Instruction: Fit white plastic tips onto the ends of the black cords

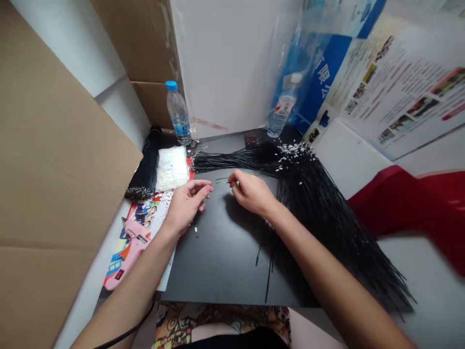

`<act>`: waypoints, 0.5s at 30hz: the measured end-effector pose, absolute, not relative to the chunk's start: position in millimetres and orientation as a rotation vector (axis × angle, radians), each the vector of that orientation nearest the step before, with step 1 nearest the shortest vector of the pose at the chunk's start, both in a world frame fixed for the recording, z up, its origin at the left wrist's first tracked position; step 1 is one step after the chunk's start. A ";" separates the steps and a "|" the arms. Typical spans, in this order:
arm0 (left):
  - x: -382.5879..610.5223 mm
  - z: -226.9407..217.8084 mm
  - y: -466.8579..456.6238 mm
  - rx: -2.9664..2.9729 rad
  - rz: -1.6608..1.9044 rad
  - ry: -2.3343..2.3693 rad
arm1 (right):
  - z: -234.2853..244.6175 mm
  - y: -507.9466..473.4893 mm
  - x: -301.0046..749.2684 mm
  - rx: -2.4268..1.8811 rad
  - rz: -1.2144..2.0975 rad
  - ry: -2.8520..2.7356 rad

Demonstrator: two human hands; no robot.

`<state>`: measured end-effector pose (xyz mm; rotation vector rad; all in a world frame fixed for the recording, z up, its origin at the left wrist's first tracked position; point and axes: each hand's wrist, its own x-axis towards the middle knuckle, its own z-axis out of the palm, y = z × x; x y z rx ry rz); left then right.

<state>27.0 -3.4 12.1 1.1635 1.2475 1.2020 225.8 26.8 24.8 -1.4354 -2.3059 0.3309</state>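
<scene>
Above the dark tabletop, my right hand point(250, 191) has its fingers pinched together on what looks like a thin black wire point(222, 179), whose end points left. Facing it, my left hand point(191, 201) has thumb and index fingertips brought together; anything between them is too small to make out. A gap separates the two hands. Beyond my right hand lies a narrow bundle of black wires point(225, 161). A big heap of black wires point(319, 213) spreads to the right, with small white pieces point(296, 151) scattered on its far end.
A clear bag of white pieces point(172, 167) and another black wire bundle point(147, 162) lie at left. Nearer is a pink glue gun point(132, 247) on printed paper. Bottles with blue point(178, 116) and white caps point(283, 106) stand behind. Cardboard point(54, 169) walls the left side.
</scene>
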 end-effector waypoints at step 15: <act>29.2 -2.2 4.0 1.040 1.020 1.130 | -20.2 16.8 205.9 -1.108 0.710 -1.908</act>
